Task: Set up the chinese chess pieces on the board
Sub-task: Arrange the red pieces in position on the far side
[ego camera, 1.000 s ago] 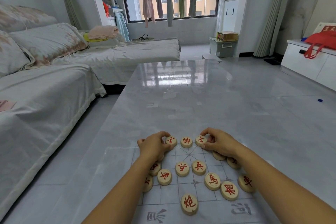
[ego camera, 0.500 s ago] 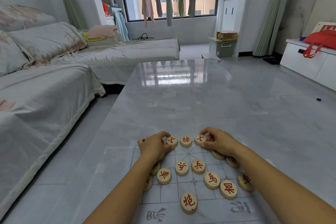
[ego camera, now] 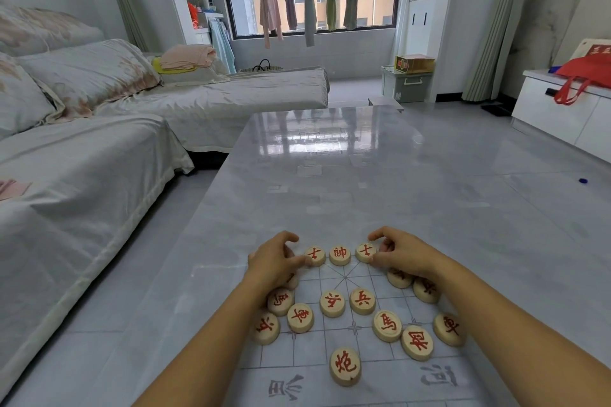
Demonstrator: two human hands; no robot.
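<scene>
A printed chess board sheet [ego camera: 309,352] lies on the near end of the grey table [ego camera: 347,195]. On its far row stand three round wooden pieces with red characters: a left advisor piece [ego camera: 314,255], the general [ego camera: 340,255] and a right advisor piece [ego camera: 365,252]. My left hand [ego camera: 274,263] curls at the left advisor, fingertips on its edge, thumb raised. My right hand [ego camera: 403,253] pinches the right advisor's edge. Several more pieces, among them a cannon piece [ego camera: 345,365], lie scattered nearer me; some are partly hidden under my hands.
A covered sofa [ego camera: 82,175] runs along the table's left side. A white cabinet with a red bag [ego camera: 585,76] stands at the right. The table's far half reflects the window. A storage box [ego camera: 406,84] sits on the floor beyond.
Both hands stay at the two advisor pieces on the far row. My left thumb has lifted slightly off its piece. The other pieces have not moved.
</scene>
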